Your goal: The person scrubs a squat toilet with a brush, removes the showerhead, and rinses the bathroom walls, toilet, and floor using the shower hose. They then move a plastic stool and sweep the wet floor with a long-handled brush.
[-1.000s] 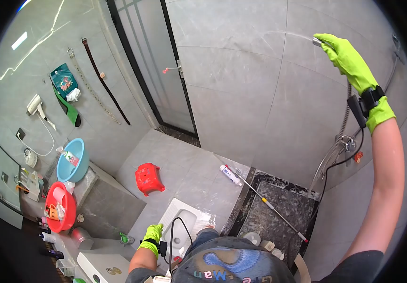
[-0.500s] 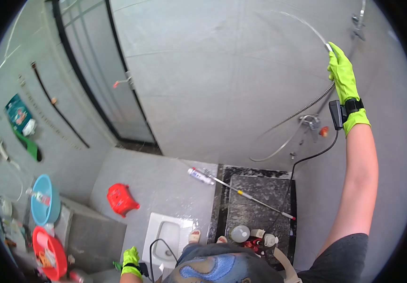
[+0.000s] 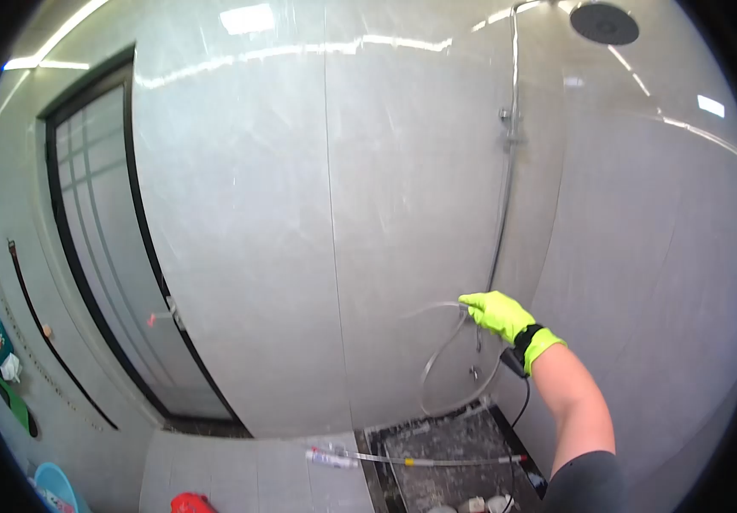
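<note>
My right hand [image 3: 501, 316], in a yellow-green rubber glove with a black wrist strap, is stretched out before the grey tiled wall [image 3: 249, 256]. Its fingers are wrapped round a shower nozzle, mostly hidden by the glove. A thin jet of water leaves it toward the left. The flexible shower hose [image 3: 426, 380] loops down below the hand. Behind the hand rises the chrome shower pipe [image 3: 506, 188]. My left hand is outside the view.
A framed glass door [image 3: 112, 231] stands left. Belts [image 3: 61, 359] hang beside it. Below lie a white bottle [image 3: 331, 459], a long pole [image 3: 454, 462] across the dark shower floor [image 3: 437, 440], a red stool [image 3: 191, 503] and a blue basin [image 3: 56, 483]. A shower head [image 3: 604, 24] hangs upper right.
The view has tilted up, showing the upper wall and shower head. My right hand appears lower in view, still holding the nozzle. My left hand has dropped out of view.
</note>
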Available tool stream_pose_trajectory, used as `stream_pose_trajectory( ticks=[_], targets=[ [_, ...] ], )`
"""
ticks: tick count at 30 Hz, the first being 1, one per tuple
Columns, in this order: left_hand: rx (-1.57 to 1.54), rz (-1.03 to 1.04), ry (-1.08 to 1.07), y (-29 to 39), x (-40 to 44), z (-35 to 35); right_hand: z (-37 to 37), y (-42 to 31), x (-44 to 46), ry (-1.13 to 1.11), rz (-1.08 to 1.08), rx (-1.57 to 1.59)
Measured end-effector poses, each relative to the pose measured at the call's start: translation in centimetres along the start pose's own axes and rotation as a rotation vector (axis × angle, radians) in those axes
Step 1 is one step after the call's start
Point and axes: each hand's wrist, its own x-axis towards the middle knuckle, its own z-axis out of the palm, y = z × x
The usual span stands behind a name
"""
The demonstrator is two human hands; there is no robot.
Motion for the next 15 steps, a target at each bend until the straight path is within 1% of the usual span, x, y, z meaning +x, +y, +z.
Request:
stream_pose_trajectory(
  ticks=[1,2,4,5,7,9,11,13,15],
  targets=[
    [-0.001,0.046,0.0,2.2,0.8,-0.5,-1.2,-3.6,-0.1,-0.047,0.247,0.183],
    [-0.002,0.086,0.0,4.3,1.4,-1.0,-1.7,-4.1,1.0,0.052,0.18,0.311],
    [-0.007,0.152,-0.009,7.7,1.9,-1.6,-3.9,-3.9,4.8,0.301,-0.017,0.266],
    [-0.009,0.178,-0.018,9.1,1.9,-1.8,-5.6,-5.0,6.2,0.418,-0.109,0.242],
    [-0.013,0.221,-0.026,11.1,1.9,-2.1,-10.0,-8.5,8.1,0.624,-0.113,0.241],
    [-0.016,0.249,-0.033,12.6,2.0,-2.2,-14.1,-12.3,9.4,0.777,-0.178,0.403],
    [-0.02,0.273,-0.044,13.7,2.2,-2.1,-18.0,-14.2,11.0,0.876,-0.213,0.444],
    [-0.017,0.294,-0.055,14.7,2.3,-2.0,-21.9,-14.3,12.3,0.913,-0.309,0.7],
    [-0.007,0.318,-0.068,15.6,2.7,-1.9,-24.7,-15.4,11.0,1.033,-0.181,0.586]
  ],
)
